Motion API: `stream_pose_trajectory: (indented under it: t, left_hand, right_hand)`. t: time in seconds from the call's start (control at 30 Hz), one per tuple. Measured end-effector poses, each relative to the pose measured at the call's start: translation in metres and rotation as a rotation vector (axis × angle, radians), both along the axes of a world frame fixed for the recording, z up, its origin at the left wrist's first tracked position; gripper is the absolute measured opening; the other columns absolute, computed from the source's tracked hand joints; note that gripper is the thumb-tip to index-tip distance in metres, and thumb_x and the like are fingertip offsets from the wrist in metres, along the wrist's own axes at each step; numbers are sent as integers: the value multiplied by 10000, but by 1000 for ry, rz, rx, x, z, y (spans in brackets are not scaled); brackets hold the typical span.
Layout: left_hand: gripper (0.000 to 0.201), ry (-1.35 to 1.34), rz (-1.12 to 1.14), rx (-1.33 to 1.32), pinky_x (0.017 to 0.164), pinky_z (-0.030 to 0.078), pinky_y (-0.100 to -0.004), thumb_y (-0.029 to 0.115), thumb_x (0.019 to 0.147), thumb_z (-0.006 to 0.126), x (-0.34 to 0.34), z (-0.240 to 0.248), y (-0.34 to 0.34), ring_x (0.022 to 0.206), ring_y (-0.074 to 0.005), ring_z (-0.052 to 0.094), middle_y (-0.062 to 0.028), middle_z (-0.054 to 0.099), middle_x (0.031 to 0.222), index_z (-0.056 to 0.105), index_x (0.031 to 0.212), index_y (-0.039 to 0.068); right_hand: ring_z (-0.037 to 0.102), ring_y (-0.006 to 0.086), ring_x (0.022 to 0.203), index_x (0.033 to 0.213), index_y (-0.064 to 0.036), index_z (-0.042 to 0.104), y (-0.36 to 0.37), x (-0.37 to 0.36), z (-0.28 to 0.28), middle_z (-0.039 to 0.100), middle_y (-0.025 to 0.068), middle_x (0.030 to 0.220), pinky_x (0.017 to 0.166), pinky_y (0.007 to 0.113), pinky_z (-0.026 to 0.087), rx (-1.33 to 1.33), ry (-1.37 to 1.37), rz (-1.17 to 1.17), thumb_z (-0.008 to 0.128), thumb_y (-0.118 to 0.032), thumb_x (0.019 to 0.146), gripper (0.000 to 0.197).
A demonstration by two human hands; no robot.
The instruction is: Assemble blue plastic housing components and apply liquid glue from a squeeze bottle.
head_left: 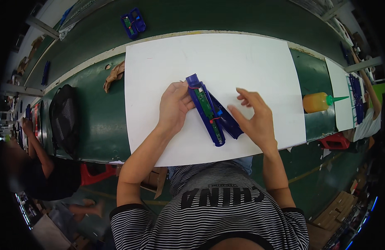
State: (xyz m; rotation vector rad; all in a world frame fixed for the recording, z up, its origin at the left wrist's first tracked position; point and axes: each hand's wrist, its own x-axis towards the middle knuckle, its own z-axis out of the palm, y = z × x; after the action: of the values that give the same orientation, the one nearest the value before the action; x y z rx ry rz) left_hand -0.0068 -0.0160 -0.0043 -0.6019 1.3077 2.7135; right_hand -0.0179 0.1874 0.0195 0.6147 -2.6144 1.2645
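Observation:
My left hand (174, 104) grips a long blue plastic housing (193, 79) near its far end, fingers closed round its left side. Inside the housing lies a narrow green circuit board (206, 106) with red wires. A second blue shell half (228, 124) is spread out to the right of it, close against the housing; whether the two are joined I cannot tell. To the right of both parts my right hand (258, 118) hovers with thumb and fingers apart, holding nothing.
Beneath my hands is a white sheet (159, 54) on a green table. To its right lies a bottle of amber liquid (316, 102) with a green nozzle. Brown paper (114, 76) and a black mesh bag (66, 121) are on the left. Another open blue housing (133, 23) rests beyond. People sit at both sides.

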Motion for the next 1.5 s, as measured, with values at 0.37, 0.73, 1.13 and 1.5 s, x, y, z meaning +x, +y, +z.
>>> stream_pose_trajectory:
  t: [0.37,0.73,1.13,1.5]
  left_hand:
    - [428,294,149,-378,822,445,-244,61,813,634,12,-3,21,917,-125,549,-85,561,1040,417,1178,6]
    - [484,97,-100,167,825,501,-332,206,907,501,9,9,23,955,-166,559,-117,498,1133,310,1307,12]
    - [560,126,-190,0,855,504,-393,107,836,589,2,27,28,1013,-269,584,-158,523,1175,303,1311,33]
    - [541,-49,-357,-456,731,533,-319,79,791,655,-21,29,33,851,-190,624,-116,596,946,398,1266,44]
  right_hand:
    - [572,227,673,1079,5,533,-28,24,-35,538,114,853,524,316,459,-115,-109,-72,569,-59,829,261]
    - [439,47,639,1143,5,546,-25,55,-38,473,36,808,531,195,384,-616,-631,-13,489,-59,902,256]
    - [526,214,1064,1221,90,444,69,32,-19,551,166,1108,964,329,394,-922,-542,27,452,-247,933,443]
    - [347,350,1244,1374,13,153,195,-74,-45,325,191,1349,1051,476,308,-2998,-462,51,706,-338,735,916]
